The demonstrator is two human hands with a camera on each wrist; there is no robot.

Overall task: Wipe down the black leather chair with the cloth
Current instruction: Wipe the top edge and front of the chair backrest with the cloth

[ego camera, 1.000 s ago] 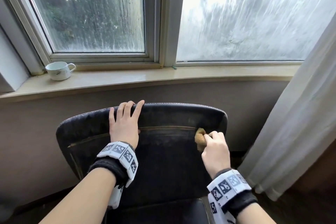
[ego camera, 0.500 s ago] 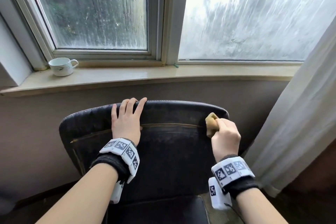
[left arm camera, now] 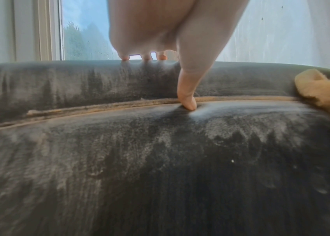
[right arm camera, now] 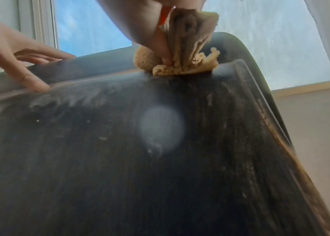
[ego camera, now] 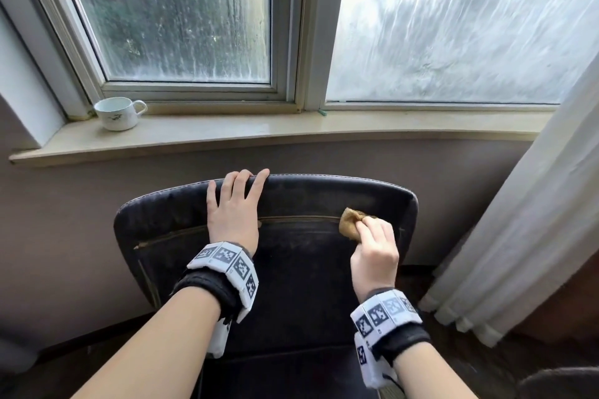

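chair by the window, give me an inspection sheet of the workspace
surface: chair backrest black, dusty grey streaks, tan seam grimy.
job's things: cloth bunched, pressed on the seam near the backrest's right end.
clutter: cup on the windowsill, apart from the chair.
hands: left hand flat on the backrest top, thumb on the seam; right hand grips the cloth.
cables: nothing seen.
surroundings: streaked window, curtain at right.

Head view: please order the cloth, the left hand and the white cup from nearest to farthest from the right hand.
1. cloth, held in the right hand.
2. left hand, resting on the chair's top edge.
3. white cup, far left on the windowsill.
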